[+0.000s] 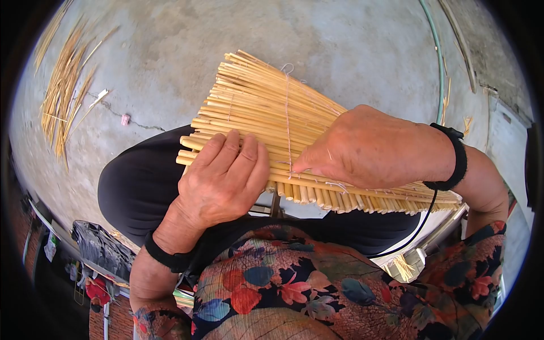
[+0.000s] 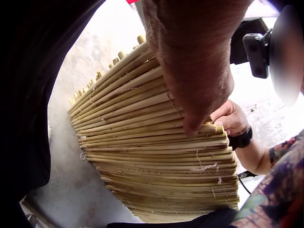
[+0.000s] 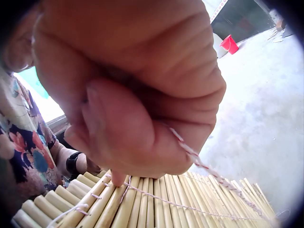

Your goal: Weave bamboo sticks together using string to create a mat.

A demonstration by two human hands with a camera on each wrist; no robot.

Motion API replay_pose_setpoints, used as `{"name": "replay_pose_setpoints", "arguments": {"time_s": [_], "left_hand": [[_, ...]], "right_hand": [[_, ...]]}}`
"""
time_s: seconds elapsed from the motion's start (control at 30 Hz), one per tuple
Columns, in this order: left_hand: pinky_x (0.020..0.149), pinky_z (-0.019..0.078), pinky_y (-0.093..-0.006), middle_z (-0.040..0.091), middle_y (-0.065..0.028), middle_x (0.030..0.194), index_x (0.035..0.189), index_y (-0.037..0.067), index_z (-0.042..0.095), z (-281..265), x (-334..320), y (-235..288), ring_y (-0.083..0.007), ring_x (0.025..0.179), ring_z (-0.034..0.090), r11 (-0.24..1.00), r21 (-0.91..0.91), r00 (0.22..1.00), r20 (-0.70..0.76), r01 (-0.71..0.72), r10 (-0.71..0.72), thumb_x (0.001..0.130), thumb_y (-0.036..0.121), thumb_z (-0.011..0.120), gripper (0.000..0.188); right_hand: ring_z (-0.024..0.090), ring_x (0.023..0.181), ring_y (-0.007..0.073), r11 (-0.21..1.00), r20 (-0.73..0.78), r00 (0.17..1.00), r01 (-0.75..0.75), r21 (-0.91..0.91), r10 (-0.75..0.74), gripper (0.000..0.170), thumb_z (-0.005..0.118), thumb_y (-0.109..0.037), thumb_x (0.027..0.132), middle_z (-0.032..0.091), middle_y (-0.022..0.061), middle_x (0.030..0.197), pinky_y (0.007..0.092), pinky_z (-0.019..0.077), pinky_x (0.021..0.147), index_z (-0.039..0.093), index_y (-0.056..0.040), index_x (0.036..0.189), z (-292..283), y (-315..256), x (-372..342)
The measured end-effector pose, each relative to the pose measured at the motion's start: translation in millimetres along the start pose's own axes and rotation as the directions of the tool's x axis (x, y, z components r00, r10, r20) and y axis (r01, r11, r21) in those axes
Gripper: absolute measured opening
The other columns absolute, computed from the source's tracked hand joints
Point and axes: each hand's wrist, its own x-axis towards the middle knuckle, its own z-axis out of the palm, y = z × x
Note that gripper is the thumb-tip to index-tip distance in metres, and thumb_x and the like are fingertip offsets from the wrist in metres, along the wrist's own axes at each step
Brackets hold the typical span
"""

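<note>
Across the lap lies a mat of straw-coloured reed stalks [image 1: 252, 93], tied in rows with thin pinkish-white string [image 1: 288, 113]. It fans out, with thick cut ends toward the body. My left hand [image 1: 224, 178] grips the mat's left edge, fingers over the top; from the left wrist view its thumb [image 2: 192, 126] presses the underside. Low over the stalks, my right hand [image 1: 377, 150] is curled into a fist. A twisted red-and-white string [image 3: 213, 175] runs out of that fist, while one fingertip [image 3: 118, 178] touches the stalks by the binding.
Loose thin straw [image 1: 62, 93] is scattered on the concrete floor [image 1: 170, 51] at the far left, near a small pink object [image 1: 125, 119]. A green hose [image 1: 439, 51] runs along the right. Farther off stands a red bucket [image 3: 229, 44].
</note>
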Motion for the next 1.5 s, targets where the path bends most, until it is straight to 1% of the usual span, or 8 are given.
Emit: {"name": "replay_pose_setpoints", "arguments": {"time_s": [0.1,0.17,0.3,0.37,0.47,0.8,1.2,1.5], "left_hand": [[0.08,0.0483,-0.0379,0.062,-0.0142,0.097,0.095,-0.003,0.06,1,2,-1,-0.0281,0.091,0.062,1.0,0.003,1.0,-0.011,-0.006,0.007,0.061,0.017,0.063,0.039],[0.079,0.0483,-0.0376,0.062,-0.0142,0.096,0.094,-0.003,0.06,1,5,-2,-0.0282,0.09,0.062,1.0,-0.011,1.0,-0.015,-0.004,0.004,0.061,0.016,0.063,0.038],[0.075,0.0484,-0.0364,0.061,-0.0141,0.092,0.091,-0.004,0.06,-1,8,-3,-0.0281,0.086,0.061,0.999,-0.042,0.999,-0.046,-0.006,0.004,0.059,0.013,0.06,0.037],[0.074,0.0483,-0.0357,0.061,-0.014,0.091,0.09,-0.005,0.06,0,9,-4,-0.0278,0.085,0.061,0.999,-0.042,0.999,-0.053,-0.002,0.0,0.057,0.013,0.06,0.037],[0.072,0.048,-0.0344,0.06,-0.0135,0.089,0.088,-0.005,0.059,2,10,-4,-0.0269,0.084,0.06,0.999,-0.043,0.998,-0.064,-0.01,0.008,0.056,0.013,0.058,0.037],[0.07,0.0455,-0.0306,0.058,-0.0099,0.084,0.088,-0.004,0.058,5,13,-8,-0.0224,0.078,0.057,0.993,-0.118,0.997,-0.082,-0.014,0.005,0.058,0.014,0.059,0.035],[0.067,0.0438,-0.0298,0.056,-0.0073,0.079,0.086,-0.003,0.057,8,17,-9,-0.0193,0.073,0.056,0.998,-0.059,0.998,-0.046,-0.036,0.033,0.062,0.015,0.056,0.031],[0.066,0.0443,-0.0294,0.056,-0.0076,0.078,0.085,-0.003,0.057,9,16,-9,-0.0192,0.072,0.056,0.998,-0.05,0.998,-0.045,-0.041,0.039,0.061,0.015,0.055,0.03]], "right_hand": [[0.06,0.065,0.031,0.991,0.033,0.999,0.004,-0.137,0.0,0.021,0.051,-0.021,0.088,0.064,0.0113,0.073,0.039,0.0465,0.054,0.066,-0.0102,0.099,-11,-2,4],[0.059,0.065,0.0351,0.974,-0.001,0.996,0.087,-0.209,-0.089,0.009,0.054,-0.01,0.074,0.058,0.0166,0.062,0.0429,0.0452,0.055,0.057,-0.0027,0.071,-16,-4,8],[0.061,0.065,0.0331,0.969,0.016,0.995,0.104,-0.224,-0.103,0.005,0.056,-0.009,0.07,0.059,0.0157,0.062,0.0418,0.0458,0.054,0.058,-0.0044,0.07,-17,-2,11],[0.058,0.061,0.0267,0.933,0.045,0.983,0.185,-0.308,-0.18,0.007,0.057,-0.012,0.072,0.054,0.0058,0.062,0.0363,0.0447,0.05,0.052,-0.0082,0.073,-19,0,12],[0.058,0.061,0.0259,0.886,0.095,0.972,0.236,-0.399,-0.216,0.009,0.058,-0.011,0.069,0.051,0.0045,0.062,0.0357,0.0452,0.05,0.05,-0.0075,0.071,-21,-1,16],[0.062,0.067,0.0267,0.871,0.117,0.973,0.23,-0.434,-0.199,0.007,0.054,-0.011,0.074,0.059,0.0093,0.068,0.0366,0.0484,0.054,0.057,-0.0072,0.079,-37,-6,9],[0.062,0.067,0.0291,0.838,0.138,0.99,0.109,-0.534,-0.04,0.007,0.054,-0.01,0.075,0.059,0.0102,0.069,0.0375,0.0491,0.054,0.056,-0.0076,0.081,-46,-10,3],[0.062,0.062,0.0287,0.754,0.184,0.957,0.291,-0.589,-0.226,0.005,0.056,-0.007,0.072,0.056,0.0103,0.065,0.0365,0.0488,0.05,0.053,-0.0056,0.076,-47,-2,10]]}}
